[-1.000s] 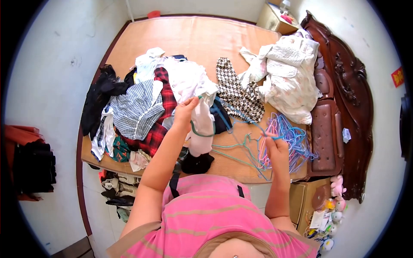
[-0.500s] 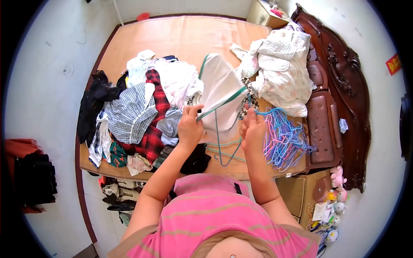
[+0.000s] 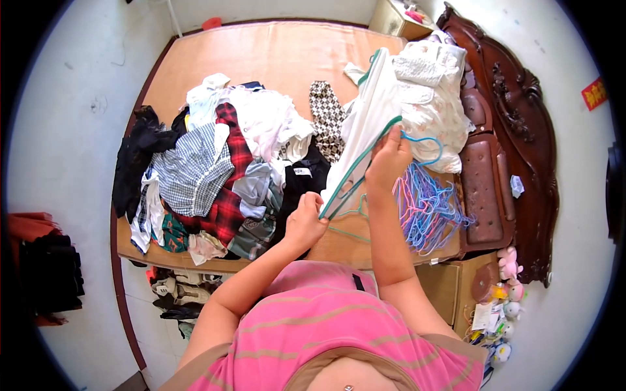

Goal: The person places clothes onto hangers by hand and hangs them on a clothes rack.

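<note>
A white top with green trim is stretched slantwise between my two hands over the bed. My left hand pinches its lower end by the green edging. Further up the trim, my right hand is closed on the top and on a blue clothes hanger, whose curved end sticks out to the right. The rest of that hanger is hidden by the hand and cloth. Below the right hand lies a tangle of blue, purple and pink hangers. A green hanger rests on the bed between my forearms.
Mixed clothes are heaped on the left of the bed. A black-and-white checkered garment lies mid-bed. White bedding is piled by the carved headboard. Shoes sit below the bed's edge.
The white top has swung right and is drawn out lengthwise. My left hand has moved lower; my right hand has risen and now grips the green trim as well, uncovering the checkered garment.
</note>
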`<act>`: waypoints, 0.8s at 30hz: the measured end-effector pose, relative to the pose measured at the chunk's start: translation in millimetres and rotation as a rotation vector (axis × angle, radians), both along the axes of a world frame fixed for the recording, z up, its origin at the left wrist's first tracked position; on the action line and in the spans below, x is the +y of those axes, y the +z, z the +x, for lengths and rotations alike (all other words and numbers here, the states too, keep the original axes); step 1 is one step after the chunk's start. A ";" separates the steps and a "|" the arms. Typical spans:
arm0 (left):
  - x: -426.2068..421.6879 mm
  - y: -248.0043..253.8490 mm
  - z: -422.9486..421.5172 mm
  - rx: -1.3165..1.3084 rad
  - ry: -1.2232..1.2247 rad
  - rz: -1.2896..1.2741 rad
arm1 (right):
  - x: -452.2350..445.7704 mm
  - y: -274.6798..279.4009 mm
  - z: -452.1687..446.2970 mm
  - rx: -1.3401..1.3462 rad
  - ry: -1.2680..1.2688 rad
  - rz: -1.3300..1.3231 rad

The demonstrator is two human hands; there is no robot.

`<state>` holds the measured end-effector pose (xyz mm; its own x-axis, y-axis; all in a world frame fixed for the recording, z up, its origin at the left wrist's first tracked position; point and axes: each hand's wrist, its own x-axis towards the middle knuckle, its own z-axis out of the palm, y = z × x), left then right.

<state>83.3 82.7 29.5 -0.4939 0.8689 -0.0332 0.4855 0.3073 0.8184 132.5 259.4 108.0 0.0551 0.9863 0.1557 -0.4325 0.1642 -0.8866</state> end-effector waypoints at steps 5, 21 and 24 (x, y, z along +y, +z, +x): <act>11.3 8.7 -17.7 -0.084 0.069 0.231 | -9.0 -22.2 25.5 -0.877 0.314 0.315; -17.0 -4.1 -135.8 0.454 0.097 0.060 | 21.8 31.4 149.2 -1.081 0.967 0.246; -25.7 -19.1 -128.0 0.367 0.042 0.079 | 19.7 13.5 155.6 -0.884 0.937 0.073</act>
